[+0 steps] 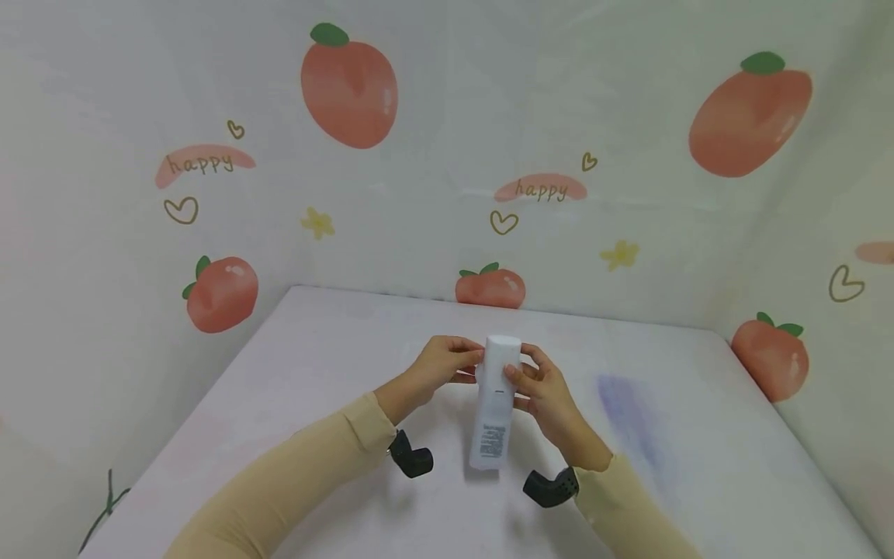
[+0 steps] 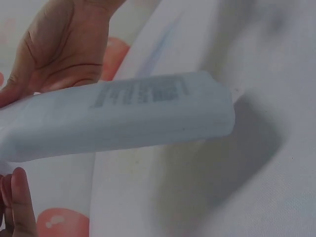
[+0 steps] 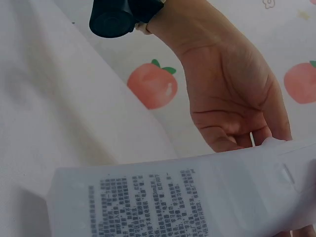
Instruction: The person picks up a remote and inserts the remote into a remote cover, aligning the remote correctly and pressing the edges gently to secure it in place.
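Note:
A white remote control (image 1: 495, 404) is held up over the table with its back showing. A block of dark print covers its lower end, and a thin translucent film seems to wrap it. My right hand (image 1: 548, 392) grips its upper right side, thumb lying on the back and fingers behind. From the left, my left hand (image 1: 447, 362) pinches at the upper left edge, where the film bulges slightly. In the left wrist view the remote's printed end (image 2: 148, 108) points right, with left fingers (image 2: 22, 202) below it. The right wrist view shows the left palm (image 3: 227, 98) behind the remote.
A white cloth covers the table (image 1: 279, 341), with a purple smudge (image 1: 632, 419) right of the hands. Behind hangs a white curtain (image 1: 433, 194) printed with peaches and lettering. Black wrist cameras (image 1: 412, 456) sit at both sleeves, and the remote casts a shadow (image 2: 237, 148) below.

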The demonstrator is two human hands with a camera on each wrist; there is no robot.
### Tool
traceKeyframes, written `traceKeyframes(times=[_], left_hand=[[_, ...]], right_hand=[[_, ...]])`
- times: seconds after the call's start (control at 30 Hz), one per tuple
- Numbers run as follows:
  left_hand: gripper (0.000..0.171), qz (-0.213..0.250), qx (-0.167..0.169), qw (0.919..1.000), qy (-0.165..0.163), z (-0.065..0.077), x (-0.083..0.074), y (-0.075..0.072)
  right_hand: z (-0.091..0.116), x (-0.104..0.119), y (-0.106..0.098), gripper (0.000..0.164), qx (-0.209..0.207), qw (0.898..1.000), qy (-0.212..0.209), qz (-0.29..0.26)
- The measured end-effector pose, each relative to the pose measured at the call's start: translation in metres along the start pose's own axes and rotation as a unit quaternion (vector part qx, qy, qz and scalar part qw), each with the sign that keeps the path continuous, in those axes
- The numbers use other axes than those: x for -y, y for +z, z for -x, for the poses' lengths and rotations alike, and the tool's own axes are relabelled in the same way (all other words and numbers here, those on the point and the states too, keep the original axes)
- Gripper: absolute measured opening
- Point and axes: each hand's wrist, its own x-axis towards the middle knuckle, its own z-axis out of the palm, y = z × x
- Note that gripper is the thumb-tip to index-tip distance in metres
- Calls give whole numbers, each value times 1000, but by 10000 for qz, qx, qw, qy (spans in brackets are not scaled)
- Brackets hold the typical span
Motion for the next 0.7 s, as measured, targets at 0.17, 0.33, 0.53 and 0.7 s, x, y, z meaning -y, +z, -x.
traceKeyframes(times=[0.17,0.33,0.53,0.7], left_hand=[[28,174,214,9976,-631,-1,0,2],[29,712,409,9896,-1178,-1,0,1],[28,1083,338,9839,-1382,1,1,2],[23,821,-10,9906,-1092,2,1,6]], right_hand=[[1,-1,0,43,-87,9999,-110,-21],[2,-2,2,41,-164,9997,-182,1],[2,-3,2,36,-192,9992,-337,42],[0,-5,4,39,-270,9989,-343,171]])
